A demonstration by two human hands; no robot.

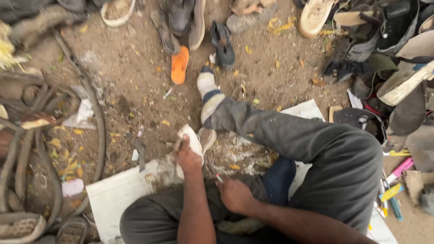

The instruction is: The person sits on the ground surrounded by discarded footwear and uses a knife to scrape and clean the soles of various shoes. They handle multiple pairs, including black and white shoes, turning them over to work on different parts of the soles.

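Note:
I sit on the ground with my legs crossed, in grey trousers and a striped sock (pixel 209 92). My left hand (pixel 186 156) grips a worn white shoe (pixel 195 142) from its left side, holding it just above my lap. My right hand (pixel 233 193) rests lower, near my knee, closed around a small thin tool (pixel 219 178) whose red-tipped end pokes out toward the shoe. The tool's working end is hidden by my fingers.
A white sheet (pixel 118 192) lies under me on the dirt. Old shoes and sandals ring the area: an orange sandal (pixel 179 64), a dark shoe (pixel 223 44), a heap at right (pixel 384 49). Rubber tyre strips (pixel 97 117) curl at left. Pens and small tools (pixel 392 194) lie at right.

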